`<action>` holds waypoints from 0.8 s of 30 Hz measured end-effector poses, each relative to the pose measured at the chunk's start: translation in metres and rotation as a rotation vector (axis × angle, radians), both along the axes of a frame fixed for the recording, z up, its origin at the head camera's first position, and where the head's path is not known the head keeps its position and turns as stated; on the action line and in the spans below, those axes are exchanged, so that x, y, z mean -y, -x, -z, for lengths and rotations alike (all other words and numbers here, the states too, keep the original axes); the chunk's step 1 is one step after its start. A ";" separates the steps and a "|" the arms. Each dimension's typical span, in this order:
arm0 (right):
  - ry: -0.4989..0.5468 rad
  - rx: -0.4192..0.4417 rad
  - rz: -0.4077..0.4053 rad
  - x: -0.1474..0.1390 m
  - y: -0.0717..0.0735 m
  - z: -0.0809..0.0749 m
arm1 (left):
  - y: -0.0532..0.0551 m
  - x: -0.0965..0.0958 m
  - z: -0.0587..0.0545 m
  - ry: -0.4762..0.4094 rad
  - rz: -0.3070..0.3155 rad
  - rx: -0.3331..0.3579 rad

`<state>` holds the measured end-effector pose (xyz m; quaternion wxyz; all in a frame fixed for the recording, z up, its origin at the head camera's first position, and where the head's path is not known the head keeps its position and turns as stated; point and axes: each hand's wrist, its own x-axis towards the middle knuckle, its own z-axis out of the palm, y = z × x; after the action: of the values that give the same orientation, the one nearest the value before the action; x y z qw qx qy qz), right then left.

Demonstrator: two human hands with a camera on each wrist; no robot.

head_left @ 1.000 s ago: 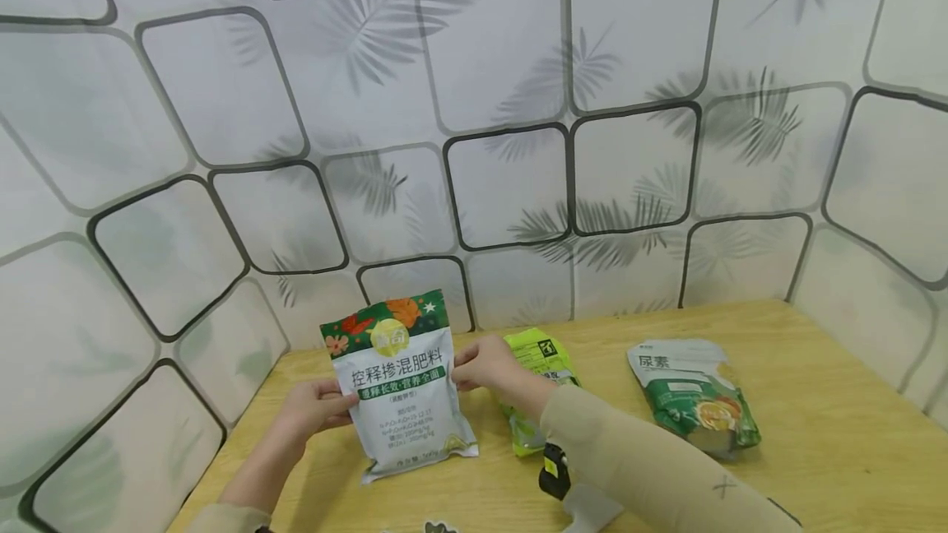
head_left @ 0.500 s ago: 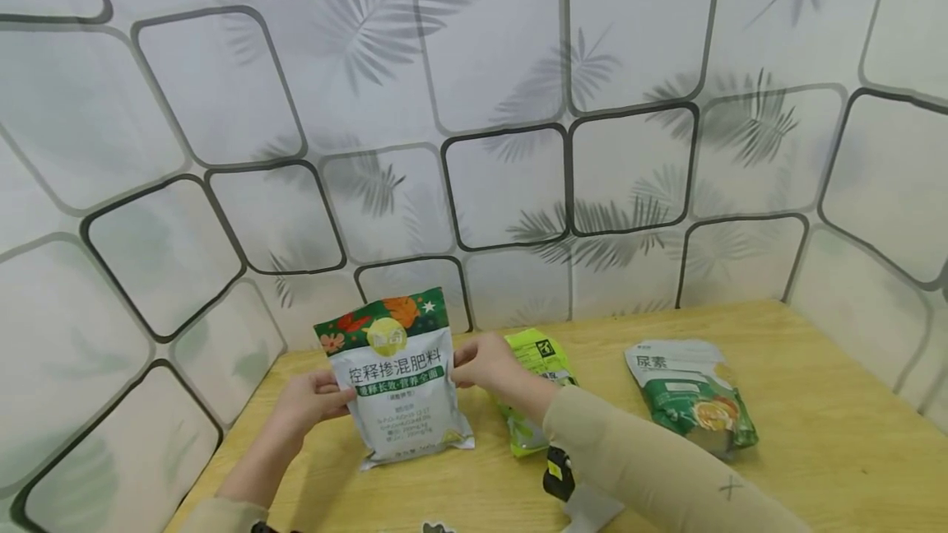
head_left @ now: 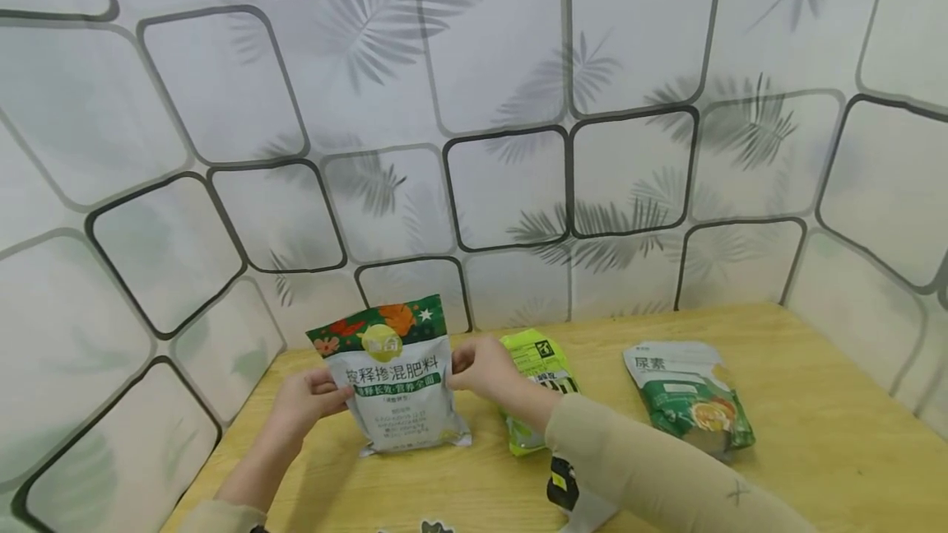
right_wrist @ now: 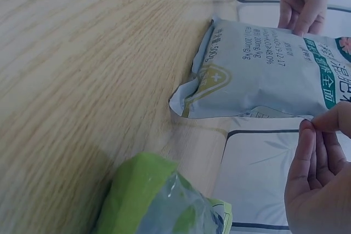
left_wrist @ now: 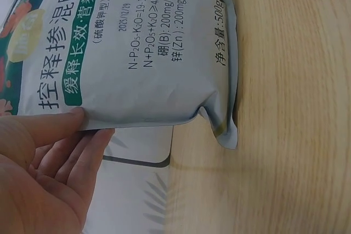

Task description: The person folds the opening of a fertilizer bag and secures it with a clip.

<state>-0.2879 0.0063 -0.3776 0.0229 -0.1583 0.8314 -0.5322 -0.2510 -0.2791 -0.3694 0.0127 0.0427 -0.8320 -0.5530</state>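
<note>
A white and green fertilizer bag [head_left: 400,401] with flowers along its top stands nearly upright on the table, leaning slightly back. My left hand [head_left: 307,401] pinches its left edge, the thumb on the printed front in the left wrist view, where the bag [left_wrist: 137,53] shows its lower print. On the opposite edge, my right hand [head_left: 485,368] pinches the bag between thumb and fingertips. In the right wrist view, the bag's [right_wrist: 247,75] bottom edge is at the tabletop. Behind my right forearm lies a lime-green bag [head_left: 536,360], partly covered by it.
A white and green urea bag [head_left: 689,393] lies on the wooden table [head_left: 829,434] to the right. A patterned curtain [head_left: 511,187] hangs behind the table and along its sides. A dark edge of some small thing [head_left: 437,526] shows at the bottom.
Both hands have kept their hold on the fertilizer bag. Its bottom has shifted back, farther from me, and slightly left, and its top tilts a little more. The other bags stay put.
</note>
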 end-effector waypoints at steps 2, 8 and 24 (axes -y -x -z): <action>0.003 0.000 -0.006 0.000 -0.002 0.000 | -0.001 0.001 0.001 0.010 0.000 -0.005; 0.008 0.001 -0.038 -0.003 -0.009 -0.001 | -0.006 0.001 0.003 0.039 -0.004 -0.002; 0.016 0.035 -0.113 -0.009 -0.011 0.005 | -0.014 0.004 0.008 0.028 0.021 0.003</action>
<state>-0.2768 0.0149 -0.3827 0.0663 -0.1958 0.8163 -0.5394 -0.2371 -0.2831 -0.3773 0.0062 0.0349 -0.8400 -0.5414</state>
